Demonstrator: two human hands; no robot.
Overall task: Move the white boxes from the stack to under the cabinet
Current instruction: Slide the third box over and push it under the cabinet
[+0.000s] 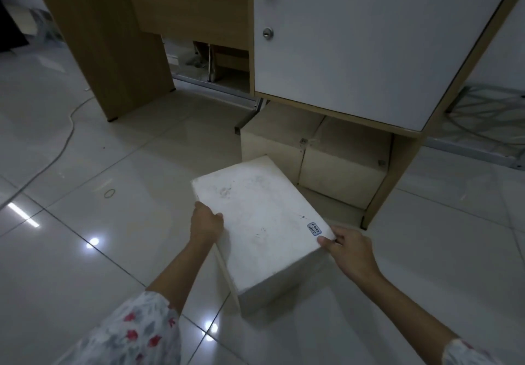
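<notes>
A white box [261,222] with a small blue label near its right corner is held between both hands, just above the tiled floor in front of the cabinet. My left hand [205,224] grips its left edge. My right hand [348,246] grips its near right corner. The cabinet [355,40] has a white door with a knob and a lock. Under the cabinet stand two white boxes [272,140], side by side, the right-hand box [345,165] close to the cabinet's side panel.
A wooden desk leg panel [113,52] stands to the left of the cabinet. A white cable [66,137] trails over the glossy floor at the left. A rubber band [109,193] lies on a tile. A metal frame [483,126] is at the right.
</notes>
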